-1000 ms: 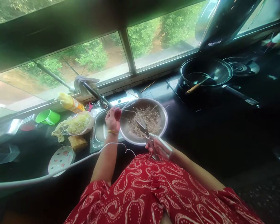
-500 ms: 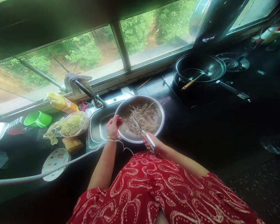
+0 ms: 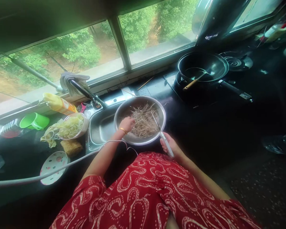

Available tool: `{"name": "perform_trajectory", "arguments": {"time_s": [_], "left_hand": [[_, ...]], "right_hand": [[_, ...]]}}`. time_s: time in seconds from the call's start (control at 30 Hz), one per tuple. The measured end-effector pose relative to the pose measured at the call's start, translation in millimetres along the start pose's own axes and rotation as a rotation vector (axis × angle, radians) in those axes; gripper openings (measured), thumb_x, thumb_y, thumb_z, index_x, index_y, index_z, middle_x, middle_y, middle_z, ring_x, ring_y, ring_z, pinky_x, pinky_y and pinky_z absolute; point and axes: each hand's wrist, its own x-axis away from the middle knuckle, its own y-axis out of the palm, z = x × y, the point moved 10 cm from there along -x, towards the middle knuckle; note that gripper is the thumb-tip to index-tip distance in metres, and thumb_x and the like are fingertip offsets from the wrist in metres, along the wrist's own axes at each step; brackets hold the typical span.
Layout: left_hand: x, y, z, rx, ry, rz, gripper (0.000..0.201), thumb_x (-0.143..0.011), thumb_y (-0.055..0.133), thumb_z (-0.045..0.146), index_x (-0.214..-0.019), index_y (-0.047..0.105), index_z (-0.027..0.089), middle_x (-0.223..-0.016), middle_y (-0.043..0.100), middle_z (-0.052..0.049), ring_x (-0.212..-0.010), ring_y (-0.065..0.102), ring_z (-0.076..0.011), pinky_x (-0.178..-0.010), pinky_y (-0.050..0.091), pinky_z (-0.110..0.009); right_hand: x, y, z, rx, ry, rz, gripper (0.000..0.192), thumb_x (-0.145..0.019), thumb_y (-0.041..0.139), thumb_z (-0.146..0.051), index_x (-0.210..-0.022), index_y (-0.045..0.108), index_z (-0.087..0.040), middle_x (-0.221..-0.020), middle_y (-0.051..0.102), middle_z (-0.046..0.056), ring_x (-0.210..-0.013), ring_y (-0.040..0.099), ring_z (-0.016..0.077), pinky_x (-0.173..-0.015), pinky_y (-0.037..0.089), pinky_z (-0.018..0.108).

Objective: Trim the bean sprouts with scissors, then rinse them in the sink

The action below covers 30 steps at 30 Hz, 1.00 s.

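Kitchen counter by a window: a person in a red patterned dress works over a steel bowl (image 3: 124, 111) of thin dry strands (image 3: 144, 122), set at the sink's (image 3: 101, 128) right edge, frame ctr. Left hand (image 3: 126, 124) reaches into the bowl at its 9 o'clock side, fingers curled down onto the strands; whether they grip any cannot be told. Right hand (image 3: 172, 145), at the bowl's 5 o'clock, fingers closed round the handles of scissors (image 3: 160, 133), blades pointing to 11 o'clock over the strands, blades close together.

At 9 o'clock of the sink: bowl of pale shredded veg (image 3: 70, 126), green cup (image 3: 34, 121), yellow bottle (image 3: 58, 104), floral plate (image 3: 52, 162). At 2 o'clock: dark wok (image 3: 202, 65) on the stove w/ a wooden-handled utensil (image 3: 192, 83) inside.
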Motion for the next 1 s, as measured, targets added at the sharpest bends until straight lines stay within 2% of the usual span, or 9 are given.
{"name": "perform_trajectory", "arguments": {"time_s": [0.13,0.23,0.33,0.43,0.5,0.63,0.77,0.87,1.0], "left_hand": [[5.0,38.6,5.3,-0.132,0.017,-0.201,0.031,-0.085,0.056,0.025,-0.112,0.068,0.021,-0.113,0.061,-0.013,-0.107,0.058,-0.0238,-0.094,0.045,-0.033],[1.8,34.5,-6.0,-0.182,-0.065,-0.235,0.030,-0.083,0.056,0.023,-0.110,0.069,0.019,-0.111,0.063,-0.015,-0.103,0.061,-0.0249,-0.089,0.047,-0.034],[3.2,18.4,9.7,-0.165,0.013,-0.320,0.034,-0.078,0.063,0.026,-0.112,0.069,0.026,-0.112,0.066,-0.009,-0.100,0.063,-0.0231,-0.087,0.047,-0.031],[0.0,-10.5,37.7,-0.191,0.023,-0.261,0.026,-0.082,0.059,0.034,-0.101,0.073,0.023,-0.111,0.068,-0.012,-0.097,0.065,-0.0269,-0.083,0.049,-0.035],[-9.1,-22.1,63.6,-0.187,0.019,-0.174,0.034,-0.086,0.053,0.044,-0.089,0.075,0.018,-0.104,0.069,-0.016,-0.094,0.066,-0.0301,-0.079,0.049,-0.038],[-40.5,-0.4,120.4,0.048,0.069,-0.118,0.042,-0.083,0.054,0.057,-0.090,0.075,0.021,-0.100,0.071,-0.013,-0.094,0.065,-0.0281,-0.078,0.048,-0.035],[-66.5,11.7,133.7,0.518,-0.026,-0.071,0.022,-0.081,0.060,0.033,-0.083,0.074,0.016,-0.078,0.070,-0.006,-0.071,0.062,-0.0162,-0.067,0.047,-0.026],[-64.0,-24.0,113.1,0.980,-0.091,0.029,0.023,-0.076,0.063,0.034,-0.079,0.073,0.013,-0.061,0.062,-0.001,-0.048,0.047,-0.0083,-0.049,0.038,-0.021],[-37.3,-105.3,68.0,1.329,-0.076,0.227,0.031,-0.069,0.071,0.042,-0.080,0.072,0.013,-0.059,0.060,-0.001,-0.042,0.039,-0.0043,-0.040,0.028,-0.018]], "right_hand": [[8.8,-15.0,-9.0,-0.055,-0.020,0.069,0.054,-0.066,0.070,-0.037,-0.112,0.047,-0.023,-0.058,0.042,-0.011,-0.039,0.029,0.0023,-0.033,0.023,0.014],[13.3,-27.9,-16.8,-0.090,-0.042,0.117,0.048,-0.068,0.069,-0.034,-0.110,0.047,-0.024,-0.059,0.044,-0.010,-0.039,0.032,0.0028,-0.033,0.025,0.014],[16.4,-35.5,-23.4,-0.129,-0.053,0.132,0.044,-0.069,0.067,-0.033,-0.107,0.048,-0.024,-0.061,0.044,-0.009,-0.039,0.031,0.0026,-0.033,0.025,0.014],[18.8,-38.3,-28.8,-0.149,-0.064,0.133,0.043,-0.068,0.067,-0.033,-0.107,0.049,-0.024,-0.061,0.045,-0.009,-0.040,0.033,0.0029,-0.034,0.026,0.014],[19.9,-40.2,-29.5,-0.159,-0.056,0.144,0.042,-0.069,0.066,-0.033,-0.107,0.049,-0.024,-0.061,0.045,-0.008,-0.040,0.033,0.0036,-0.034,0.026,0.015],[20.4,-43.6,-28.0,-0.164,-0.044,0.155,0.043,-0.071,0.064,-0.030,-0.111,0.049,-0.025,-0.060,0.045,-0.008,-0.040,0.033,0.0043,-0.034,0.026,0.015],[21.6,-47.7,-29.1,-0.161,-0.069,0.144,0.042,-0.071,0.065,-0.030,-0.109,0.049,-0.025,-0.061,0.045,-0.008,-0.040,0.034,0.0037,-0.035,0.025,0.014],[24.3,-48.9,-32.3,-0.180,-0.090,0.129,0.040,-0.070,0.066,-0.033,-0.106,0.050,-0.025,-0.062,0.046,-0.008,-0.040,0.034,0.0035,-0.035,0.026,0.015],[25.3,-42.5,-35.9,-0.205,-0.090,0.088,0.042,-0.067,0.072,-0.036,-0.102,0.051,-0.025,-0.064,0.048,-0.007,-0.042,0.035,0.0035,-0.036,0.029,0.015]]}}
